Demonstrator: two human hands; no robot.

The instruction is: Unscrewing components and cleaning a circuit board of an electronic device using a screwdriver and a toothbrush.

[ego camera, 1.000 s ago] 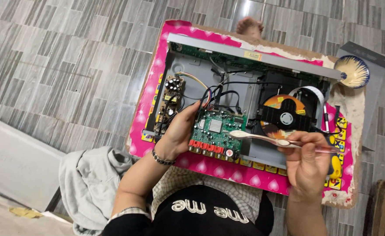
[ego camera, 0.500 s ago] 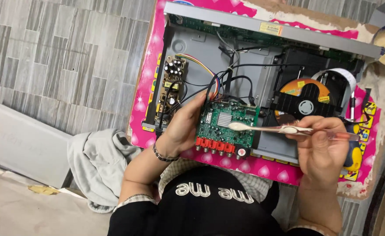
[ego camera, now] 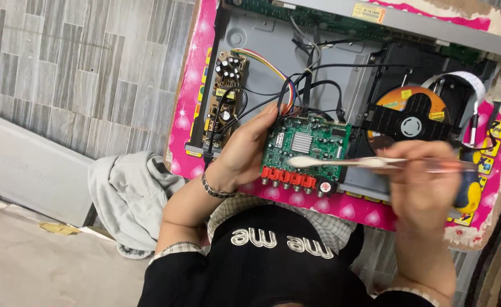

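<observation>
While the left hand (ego camera: 244, 150) grips the left edge of the green circuit board (ego camera: 306, 149), fingers curled closed around it so that its component face is turned up toward the camera, the right hand (ego camera: 420, 182) is closed on the handle of a toothbrush (ego camera: 370, 163), whose pale head lies across the lower part of the board. The board is held just above the front edge of the opened grey player chassis (ego camera: 262, 40), apparently steadied this way so the brush can work against it; its row of red sockets (ego camera: 287, 179) faces the person. Black and coloured wires (ego camera: 296, 91) remain attached at its top edge, which keeps it near the chassis. A brown power board (ego camera: 223, 96) sits at the chassis's left, and a disc tray with an orange disc (ego camera: 412, 111) at its right. The chassis rests on a pink patterned board (ego camera: 190, 85) laid on the tiled floor (ego camera: 62, 62); a grey cloth (ego camera: 128, 196) lies beside it.
</observation>
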